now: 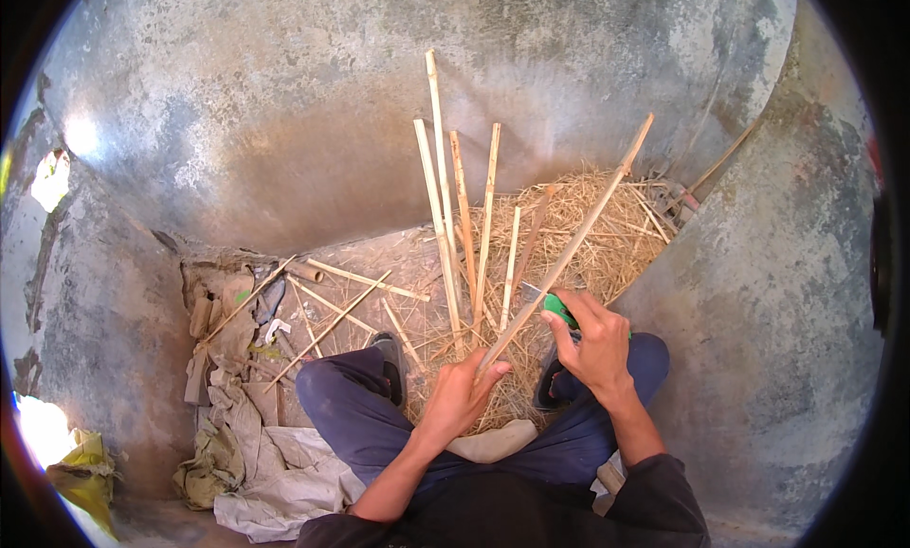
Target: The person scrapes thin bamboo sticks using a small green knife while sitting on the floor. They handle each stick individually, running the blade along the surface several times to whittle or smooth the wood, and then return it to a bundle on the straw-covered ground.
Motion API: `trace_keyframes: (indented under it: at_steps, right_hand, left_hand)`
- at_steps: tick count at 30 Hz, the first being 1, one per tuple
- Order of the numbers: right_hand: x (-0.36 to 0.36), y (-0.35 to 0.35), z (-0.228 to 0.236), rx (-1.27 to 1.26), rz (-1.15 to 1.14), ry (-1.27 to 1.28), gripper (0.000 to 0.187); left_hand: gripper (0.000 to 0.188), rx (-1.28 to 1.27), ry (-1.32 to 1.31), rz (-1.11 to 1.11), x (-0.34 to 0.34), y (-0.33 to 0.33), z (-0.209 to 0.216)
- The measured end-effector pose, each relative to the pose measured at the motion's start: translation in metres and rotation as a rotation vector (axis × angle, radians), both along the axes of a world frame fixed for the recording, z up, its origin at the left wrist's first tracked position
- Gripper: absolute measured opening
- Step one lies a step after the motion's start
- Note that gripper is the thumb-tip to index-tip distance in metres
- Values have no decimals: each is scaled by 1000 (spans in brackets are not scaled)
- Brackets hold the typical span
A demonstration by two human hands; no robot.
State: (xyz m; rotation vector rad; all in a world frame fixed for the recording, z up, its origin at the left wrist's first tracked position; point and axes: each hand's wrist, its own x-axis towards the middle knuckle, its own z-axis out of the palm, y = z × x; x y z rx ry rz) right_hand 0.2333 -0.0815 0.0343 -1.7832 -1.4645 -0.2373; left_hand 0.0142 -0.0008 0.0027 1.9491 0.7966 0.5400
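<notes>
My left hand (pixel 457 396) is closed round the lower end of a long split bamboo strip (pixel 590 221), which slants up and away to the right. In my right hand (pixel 595 347) is a green-handled knife (pixel 559 310), the fingers wrapped round its handle. Its short blade lies against the strip, a little above the left hand. Beyond my hands, several bamboo strips (pixel 488 197) stand leaning against the wall, their lower ends among shavings between my feet.
A heap of straw-like shavings (pixel 588 235) lies against the far wall (pixel 332 150). Loose sticks (pixel 341 313) are scattered at left, beside scraps and a crumpled pale cloth sack (pixel 284 477). A grey wall (pixel 758 358) stands close on the right.
</notes>
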Motion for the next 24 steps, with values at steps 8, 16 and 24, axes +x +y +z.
trace_keyframes:
  at_steps: [8, 16, 24]
  right_hand:
    - [8, -5, -8, -48, -18, 3, 24]
    - [49, 2, -11, 40, -167, 37, 26]
    - [89, 15, -18, 50, -198, 50, 27]
  left_hand:
    - [38, -45, 40, -17, 5, -1, 8]
    - [33, -63, 77, -11, -7, -4, -1]
    - [35, -41, 136, -39, -19, -2, -8]
